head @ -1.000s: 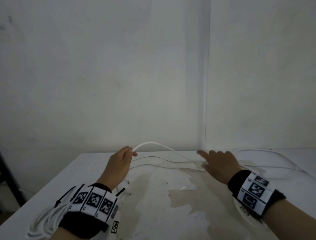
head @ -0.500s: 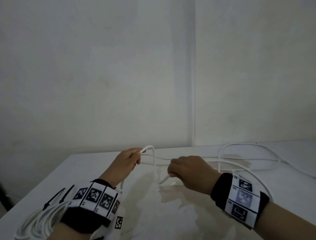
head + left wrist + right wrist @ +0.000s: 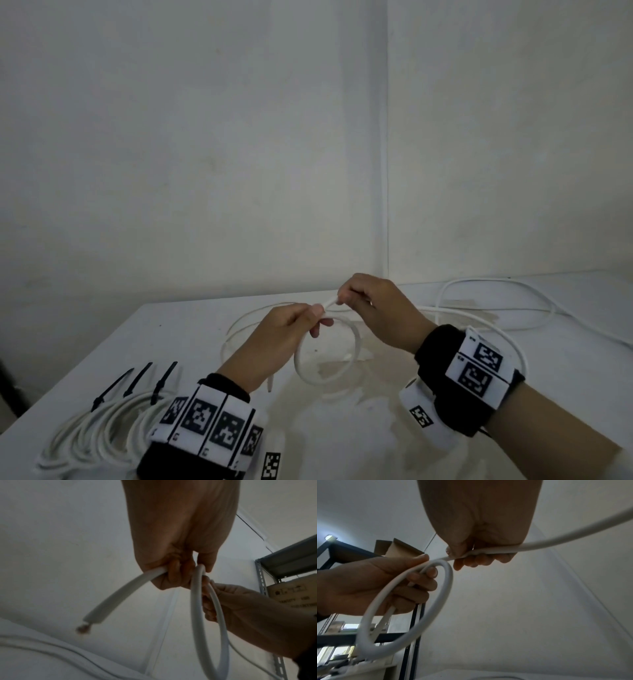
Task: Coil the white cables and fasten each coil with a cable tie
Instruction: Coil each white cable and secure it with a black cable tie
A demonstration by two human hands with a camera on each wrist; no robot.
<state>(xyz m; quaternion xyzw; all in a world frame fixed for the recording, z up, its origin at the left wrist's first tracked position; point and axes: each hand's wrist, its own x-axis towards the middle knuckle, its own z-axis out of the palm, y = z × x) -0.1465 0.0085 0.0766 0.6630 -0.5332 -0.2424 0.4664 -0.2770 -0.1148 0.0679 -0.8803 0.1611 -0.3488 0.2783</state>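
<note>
Above the table (image 3: 102, 346), both hands now hold a new cable loop (image 3: 327, 359).

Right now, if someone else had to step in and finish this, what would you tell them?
Left hand grips the white cable near its bare end, holding the first loop.
Right hand pinches the same cable and feeds it in; the rest trails over the table.
Done: a bundle of coils lies near left with three black cable ties at its far edge; whether they are fastened is unclear.
Left: finish coiling, then tie.
</note>
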